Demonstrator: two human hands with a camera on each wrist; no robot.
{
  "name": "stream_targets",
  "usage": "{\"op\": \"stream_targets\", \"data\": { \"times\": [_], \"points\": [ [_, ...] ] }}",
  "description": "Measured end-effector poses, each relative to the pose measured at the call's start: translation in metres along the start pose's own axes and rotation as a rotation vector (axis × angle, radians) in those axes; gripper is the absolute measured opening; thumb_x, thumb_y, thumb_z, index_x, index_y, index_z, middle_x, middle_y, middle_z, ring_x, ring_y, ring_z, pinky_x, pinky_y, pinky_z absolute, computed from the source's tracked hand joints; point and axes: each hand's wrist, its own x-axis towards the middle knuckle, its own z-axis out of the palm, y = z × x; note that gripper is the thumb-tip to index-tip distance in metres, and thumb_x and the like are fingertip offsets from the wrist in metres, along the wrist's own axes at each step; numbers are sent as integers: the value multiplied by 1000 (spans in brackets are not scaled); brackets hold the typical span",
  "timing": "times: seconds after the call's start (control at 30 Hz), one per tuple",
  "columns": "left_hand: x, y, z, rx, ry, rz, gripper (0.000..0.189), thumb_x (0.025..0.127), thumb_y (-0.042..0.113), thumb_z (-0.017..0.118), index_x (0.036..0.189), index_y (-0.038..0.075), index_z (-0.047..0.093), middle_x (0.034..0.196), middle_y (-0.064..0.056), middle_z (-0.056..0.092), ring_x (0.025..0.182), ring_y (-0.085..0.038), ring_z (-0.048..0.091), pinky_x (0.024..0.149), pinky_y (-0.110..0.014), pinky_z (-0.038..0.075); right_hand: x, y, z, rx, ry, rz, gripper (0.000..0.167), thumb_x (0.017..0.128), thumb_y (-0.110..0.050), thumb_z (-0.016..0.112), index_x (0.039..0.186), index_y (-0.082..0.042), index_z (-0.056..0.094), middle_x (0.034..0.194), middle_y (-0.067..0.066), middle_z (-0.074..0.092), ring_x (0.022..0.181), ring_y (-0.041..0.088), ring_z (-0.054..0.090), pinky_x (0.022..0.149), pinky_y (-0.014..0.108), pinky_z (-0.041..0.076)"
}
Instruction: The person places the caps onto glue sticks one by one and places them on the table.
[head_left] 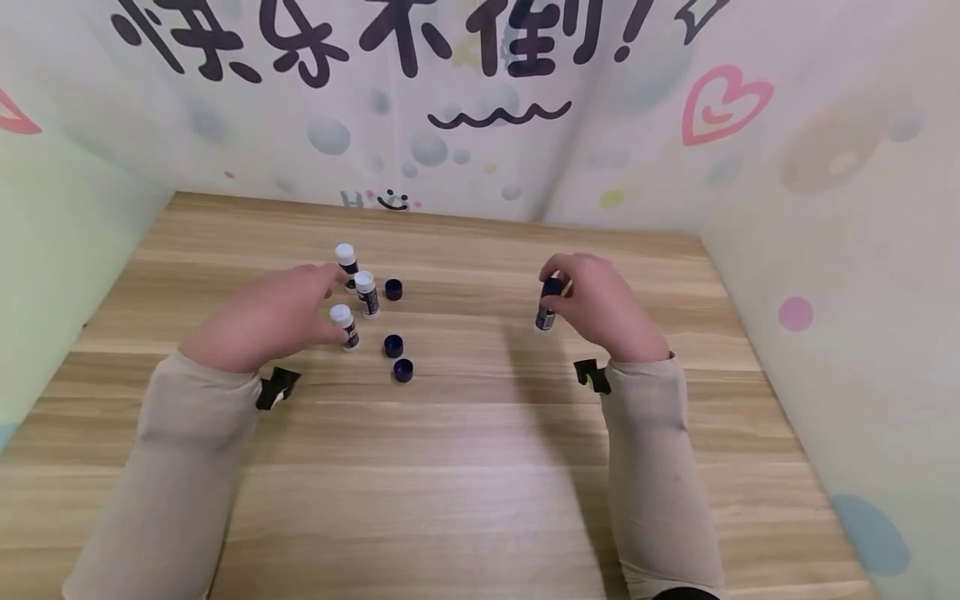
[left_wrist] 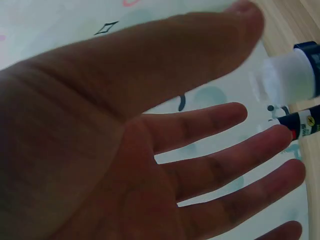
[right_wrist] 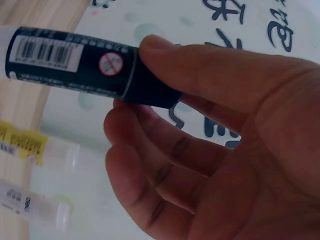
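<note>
Three uncapped glue sticks stand at the left of the wooden table: a back one [head_left: 345,253], a middle one [head_left: 367,293] and a front one [head_left: 344,327], with white tops and dark labels. Around them reaches my left hand [head_left: 277,317], thumb and fingers spread apart; in the left wrist view the nearest stick [left_wrist: 290,77] lies beyond the fingertips. Three navy caps [head_left: 393,289] [head_left: 393,346] [head_left: 403,370] rest right of the sticks. My right hand [head_left: 596,300] pinches a capped glue stick [right_wrist: 70,60] by its navy cap, upright, white base down.
In the right wrist view, a yellow-labelled tube [right_wrist: 25,145] and a white-labelled tube [right_wrist: 30,202] stand near the right hand; that hand mostly hides them in the head view. A printed wall [head_left: 450,167] borders the table's [head_left: 465,467] back edge.
</note>
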Motion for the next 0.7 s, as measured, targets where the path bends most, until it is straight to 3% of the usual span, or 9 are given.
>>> {"op": "stream_targets", "data": {
  "times": [0.17, 0.37, 0.7],
  "points": [
    [5, -5, 6, 29, -8, 2, 55, 91, 19, 86, 134, -4, 60, 134, -26, 67, 112, -39, 66, 92, -58, 54, 2, 15, 0, -33, -32, 52, 17, 93, 0, 80, 108, -3, 72, 100, 15, 72, 89, 33, 64, 81, 47, 51],
    [8, -10, 10, -14, -16, -1, 45, 92, 20, 85, 123, -4, 62, 112, -15, 72, 90, -29, 64, 80, -50, 54, 4, 24, -2, -54, -58, 119, 16, 94, -2, 79, 108, -4, 71, 102, 17, 72, 91, 34, 64, 81, 48, 51],
    [12, -9, 13, 4, -24, -2, 39, 92, 21, 88, 112, -1, 64, 102, -11, 70, 85, -26, 62, 74, -46, 54, 5, 39, 0, -29, -66, 150, 16, 92, 0, 81, 104, -5, 72, 97, 15, 72, 90, 34, 63, 82, 47, 50]
  ]
}}
